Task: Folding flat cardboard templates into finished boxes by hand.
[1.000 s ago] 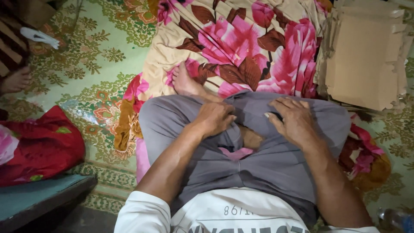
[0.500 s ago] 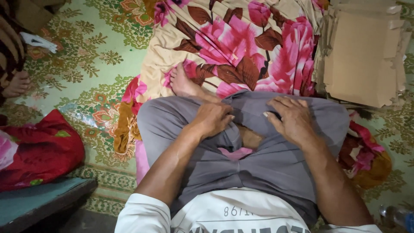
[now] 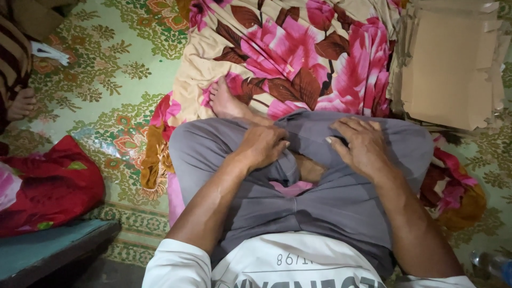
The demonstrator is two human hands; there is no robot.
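Note:
I sit cross-legged on a floral blanket (image 3: 298, 53) in grey trousers (image 3: 330, 208). My left hand (image 3: 264, 146) rests on my left shin with the fingers curled into the grey cloth. My right hand (image 3: 360, 144) lies flat on my right knee, fingers spread, holding nothing. My bare foot (image 3: 226, 101) pokes out from under the trouser leg onto the blanket. A bit of pink cloth (image 3: 292, 188) shows between my legs.
A stack of flat cardboard sheets (image 3: 453, 64) lies at the upper right. A red cloth bundle (image 3: 50, 186) sits at the left beside a teal board (image 3: 37, 256). Another person's foot (image 3: 21, 104) shows at the far left on the patterned green floor (image 3: 106, 80).
The view has shifted slightly. Both hands stay on my legs in nearly the same spots.

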